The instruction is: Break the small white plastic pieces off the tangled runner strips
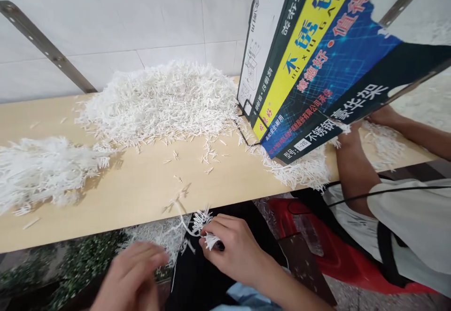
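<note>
My right hand (234, 245), above my lap, is closed around white bristly sprigs (212, 240). Their brush-like tips stick out between thumb and fingers, and a pale curved strand (186, 221) trails off to the left. The exact kind of these pieces does not show. Left of it, my left hand (132, 276) is raised and smeared by motion; its fingers look bent, and nothing can be made out in them. Beyond both hands, a big heap of white branched pieces (165, 99) lies on the wooden board (141, 184) against the wall.
A second white pile (49, 170) is at the board's left. A torn printed carton (299, 81) stands at the right as a divider. Behind it another person's arm (355, 170) reaches over the board. A red plastic stool (331, 259) and green sprigs (84, 259) are below.
</note>
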Demonstrator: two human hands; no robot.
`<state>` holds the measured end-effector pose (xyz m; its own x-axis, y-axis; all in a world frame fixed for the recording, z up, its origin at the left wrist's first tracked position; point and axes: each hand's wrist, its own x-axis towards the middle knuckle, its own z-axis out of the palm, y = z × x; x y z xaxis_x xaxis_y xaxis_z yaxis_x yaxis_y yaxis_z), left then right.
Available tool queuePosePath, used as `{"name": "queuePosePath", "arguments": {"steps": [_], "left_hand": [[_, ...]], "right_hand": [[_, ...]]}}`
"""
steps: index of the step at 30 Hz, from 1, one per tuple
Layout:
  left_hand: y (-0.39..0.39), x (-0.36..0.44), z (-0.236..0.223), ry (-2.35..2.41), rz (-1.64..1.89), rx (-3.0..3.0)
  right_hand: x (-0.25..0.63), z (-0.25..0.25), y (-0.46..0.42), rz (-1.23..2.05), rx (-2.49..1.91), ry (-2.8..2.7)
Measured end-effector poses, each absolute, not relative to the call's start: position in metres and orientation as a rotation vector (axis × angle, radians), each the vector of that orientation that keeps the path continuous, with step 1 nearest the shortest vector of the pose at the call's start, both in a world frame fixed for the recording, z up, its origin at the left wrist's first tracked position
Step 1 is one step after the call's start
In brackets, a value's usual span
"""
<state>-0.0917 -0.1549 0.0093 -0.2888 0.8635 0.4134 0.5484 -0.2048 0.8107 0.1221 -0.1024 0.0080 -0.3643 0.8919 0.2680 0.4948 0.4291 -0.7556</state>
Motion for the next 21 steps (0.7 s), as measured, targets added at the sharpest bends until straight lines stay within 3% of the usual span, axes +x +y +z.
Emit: {"name": "queuePosePath", "arguments": {"steps": [5, 12, 18, 21], "left_hand": [[-0.128, -0.033, 0.002, 1.392, 1.24, 1.935], [-0.102, -0.013, -0.004, 1.596, 1.206, 1.81], [-0.093, -0.02, 0.011, 1.712, 1.419, 2.01], [-0.094, -0.026, 0.008, 1.688, 1.308, 2.058]], "right_hand": [[0.132, 0.007, -0.108, 0.702, -1.095, -1.963], [0.145, 0.002, -0.099, 0.315, -0.979, -1.772], [0.149, -0.002, -0.09, -0.08, -0.937, -1.787], [0.148, -0.007, -0.089, -0.128, -0.948, -1.68]]}}
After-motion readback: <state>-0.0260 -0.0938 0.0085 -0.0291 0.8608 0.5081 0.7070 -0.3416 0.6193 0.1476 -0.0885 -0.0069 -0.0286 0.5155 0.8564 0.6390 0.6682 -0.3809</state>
